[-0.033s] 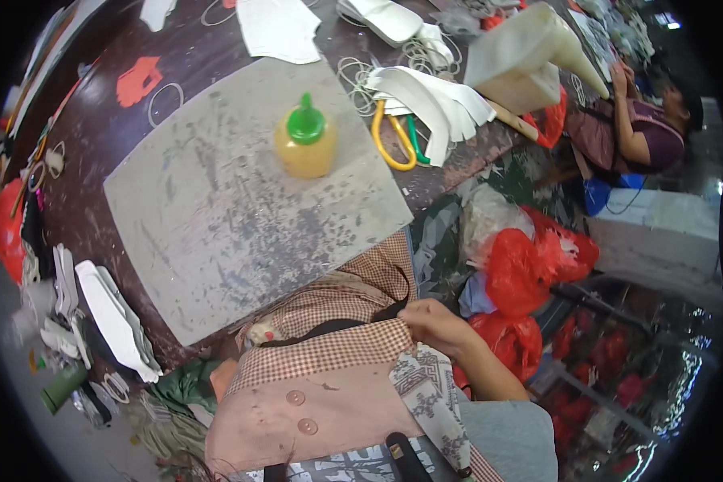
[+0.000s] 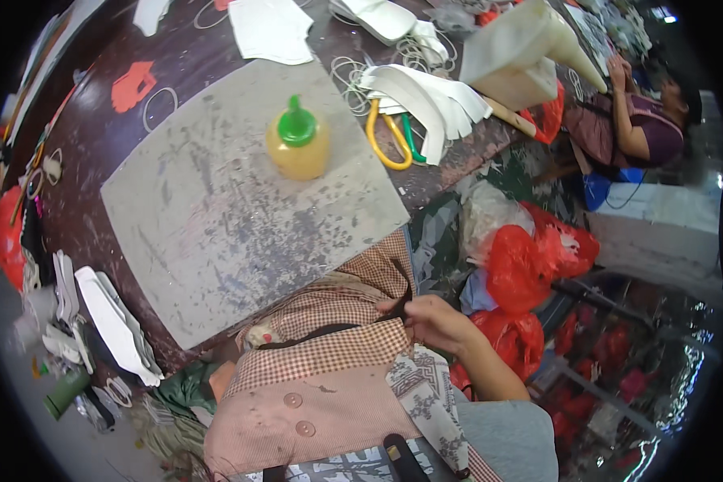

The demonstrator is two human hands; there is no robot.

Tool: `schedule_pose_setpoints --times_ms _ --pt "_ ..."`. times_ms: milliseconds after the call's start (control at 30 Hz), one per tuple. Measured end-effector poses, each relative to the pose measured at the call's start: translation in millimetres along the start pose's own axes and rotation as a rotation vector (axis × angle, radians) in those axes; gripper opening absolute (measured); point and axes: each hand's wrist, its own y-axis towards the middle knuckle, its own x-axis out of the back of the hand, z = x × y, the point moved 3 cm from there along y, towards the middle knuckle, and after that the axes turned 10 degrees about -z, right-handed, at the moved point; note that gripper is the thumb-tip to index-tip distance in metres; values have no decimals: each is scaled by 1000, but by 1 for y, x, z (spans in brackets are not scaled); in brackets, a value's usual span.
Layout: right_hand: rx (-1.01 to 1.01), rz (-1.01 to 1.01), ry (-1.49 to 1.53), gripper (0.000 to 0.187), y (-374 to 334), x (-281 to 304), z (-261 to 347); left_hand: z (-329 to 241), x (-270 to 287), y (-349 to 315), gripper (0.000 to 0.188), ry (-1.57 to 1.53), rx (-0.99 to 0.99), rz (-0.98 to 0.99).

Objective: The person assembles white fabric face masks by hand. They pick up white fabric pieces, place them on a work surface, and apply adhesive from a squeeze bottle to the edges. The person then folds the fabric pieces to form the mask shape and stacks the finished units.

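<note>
My right hand (image 2: 440,323) is at the right side of the pink and checked apron (image 2: 321,349) on my lap. Its fingers are closed on a black strap (image 2: 399,307), which stands up in a bend above the apron's checked edge. The strap runs left along that edge. Of my left arm, only a small patch of skin shows beside the apron's left side; the hand is hidden. Ahead, on a worn grey board (image 2: 217,209), stands a squeeze bottle (image 2: 298,149) with yellow contents and a green cap.
White cut pieces (image 2: 422,104), yellow-handled scissors (image 2: 387,138) and a pale plastic container (image 2: 510,60) lie at the far right of the table. More white pieces (image 2: 116,325) lie left. Red bags (image 2: 518,269) sit at right; a person (image 2: 631,132) works beyond.
My right hand's fingers have shifted from the checked edge onto the black strap, which now rises higher. The board and bottle appear slightly further left in view.
</note>
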Motion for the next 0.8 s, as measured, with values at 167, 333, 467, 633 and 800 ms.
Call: schedule_pose_setpoints --times_ms 167,333,467,633,800 --pt "532 -223 -528 30 5 5 20 -54 53 30 11 -185 -104 133" --pt "863 -380 -446 32 14 12 37 -94 93 57 11 -256 -274 410" --pt "581 -228 166 25 28 33 27 -130 155 85 13 -265 -425 498" --pt "488 -207 606 23 31 52 7 -215 214 151 17 -402 -487 209" --pt "570 43 535 22 22 26 24 -355 106 175 42 -563 -720 314"
